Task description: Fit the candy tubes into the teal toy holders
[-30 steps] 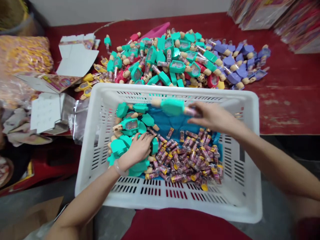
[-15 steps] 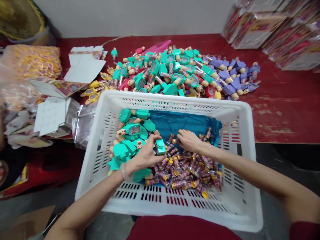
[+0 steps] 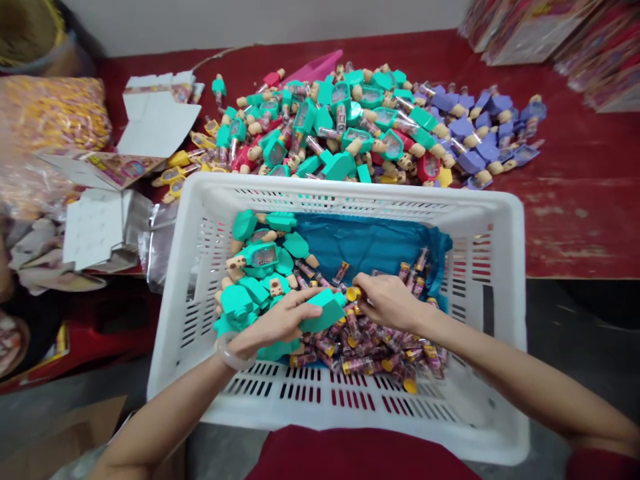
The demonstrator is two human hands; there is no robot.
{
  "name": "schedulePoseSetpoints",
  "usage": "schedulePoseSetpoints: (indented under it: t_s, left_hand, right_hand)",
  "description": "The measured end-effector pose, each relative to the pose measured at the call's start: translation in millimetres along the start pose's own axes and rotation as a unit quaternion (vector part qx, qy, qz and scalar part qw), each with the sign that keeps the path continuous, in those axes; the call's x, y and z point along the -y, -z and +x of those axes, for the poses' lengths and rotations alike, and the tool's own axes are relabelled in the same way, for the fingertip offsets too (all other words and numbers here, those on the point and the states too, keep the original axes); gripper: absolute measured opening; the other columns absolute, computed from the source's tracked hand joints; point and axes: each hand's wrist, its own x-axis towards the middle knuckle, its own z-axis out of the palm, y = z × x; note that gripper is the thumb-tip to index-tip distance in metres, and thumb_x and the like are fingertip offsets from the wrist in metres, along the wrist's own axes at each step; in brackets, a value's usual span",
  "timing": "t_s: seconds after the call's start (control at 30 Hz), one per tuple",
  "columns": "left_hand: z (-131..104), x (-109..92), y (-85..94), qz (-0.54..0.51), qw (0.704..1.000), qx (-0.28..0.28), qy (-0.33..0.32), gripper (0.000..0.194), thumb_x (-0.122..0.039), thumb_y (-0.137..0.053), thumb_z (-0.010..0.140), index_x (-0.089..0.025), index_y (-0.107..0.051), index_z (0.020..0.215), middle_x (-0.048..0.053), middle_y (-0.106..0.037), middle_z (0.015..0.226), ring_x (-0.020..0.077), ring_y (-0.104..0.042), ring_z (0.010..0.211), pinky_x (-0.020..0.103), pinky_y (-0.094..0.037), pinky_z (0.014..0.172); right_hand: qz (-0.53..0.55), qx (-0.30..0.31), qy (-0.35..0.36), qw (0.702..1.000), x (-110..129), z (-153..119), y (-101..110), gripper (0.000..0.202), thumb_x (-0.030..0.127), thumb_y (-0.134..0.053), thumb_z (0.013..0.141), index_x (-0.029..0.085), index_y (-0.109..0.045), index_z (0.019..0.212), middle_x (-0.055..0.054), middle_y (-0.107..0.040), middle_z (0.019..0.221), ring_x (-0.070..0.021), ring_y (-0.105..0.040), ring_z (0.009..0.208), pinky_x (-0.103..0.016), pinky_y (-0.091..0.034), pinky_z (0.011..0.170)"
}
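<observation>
A white slotted basket [image 3: 350,188] holds teal pieces with beige ends [image 3: 240,303] on its left side and a heap of small clear tubes with yellow caps [image 3: 370,340] at the middle right. My left hand [image 3: 283,317], a pale bangle on its wrist, grips a teal piece [image 3: 324,311] above the tubes, its narrow end facing right. Close beside that end, my right hand [image 3: 387,300] pinches a yellow-capped tube [image 3: 353,293]. Blue cloth [image 3: 360,243] lies under the tubes, along the back of the basket.
Behind the basket, a red table [image 3: 575,220] bears a pile of teal, purple, red and yellow pieces [image 3: 345,127]. White cartons [image 3: 95,227] and a bag of yellow pieces [image 3: 55,113] stand left. Wrapped packages [image 3: 535,30] are at back right.
My left hand has turned the teal piece so its narrow end points right. My right hand has lifted a yellow-capped tube close to it. The view has shifted slightly.
</observation>
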Motion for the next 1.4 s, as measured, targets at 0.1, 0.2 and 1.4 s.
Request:
schedulePoseSetpoints:
  t_s: [0.1, 0.2, 1.4]
  left_hand:
    - [-1.1, -2.1, -3.7, -0.019, 0.998, 0.015, 0.050, 0.057, -0.056, -0.046, 0.086, -0.028, -0.043, 0.136, 0.002, -0.062, 0.096, 0.0045, -0.037, 0.043, 0.020, -0.028, 0.039]
    - [-2.1, -5.4, -7.5, 0.066, 0.998, 0.013, -0.016, 0.054, -0.056, -0.055, 0.082, -0.023, -0.052, 0.125, 0.002, -0.062, 0.098, 0.0116, -0.054, 0.067, 0.022, -0.041, 0.056]
    - [-12.0, -5.3, -28.8, 0.227, 0.966, 0.042, -0.116, 0.033, -0.047, -0.056, 0.085, -0.020, -0.061, 0.104, 0.002, -0.066, 0.088, 0.0178, -0.060, 0.078, 0.025, -0.042, 0.067]
  right_hand:
    - [-0.032, 0.012, 0.020, 0.999, 4.0, -0.9, -2.5, 0.014, 0.023, -0.045, 0.083, 0.015, -0.052, 0.092, -0.006, -0.064, 0.076, -0.0179, -0.056, 0.066, -0.028, -0.025, 0.058]
    - [-0.043, 0.018, 0.032, 0.998, 9.1, -3.9, -5.0, 0.014, 0.024, -0.049, 0.081, 0.016, -0.054, 0.091, -0.006, -0.064, 0.076, -0.0172, -0.055, 0.065, -0.029, -0.024, 0.058]
    - [0.021, 0.168, -0.008, 0.986, 36.7, -18.2, -12.2, 0.018, 0.023, -0.054, 0.071, 0.018, -0.065, 0.085, -0.007, -0.069, 0.072, -0.0195, -0.060, 0.061, -0.027, -0.024, 0.050]
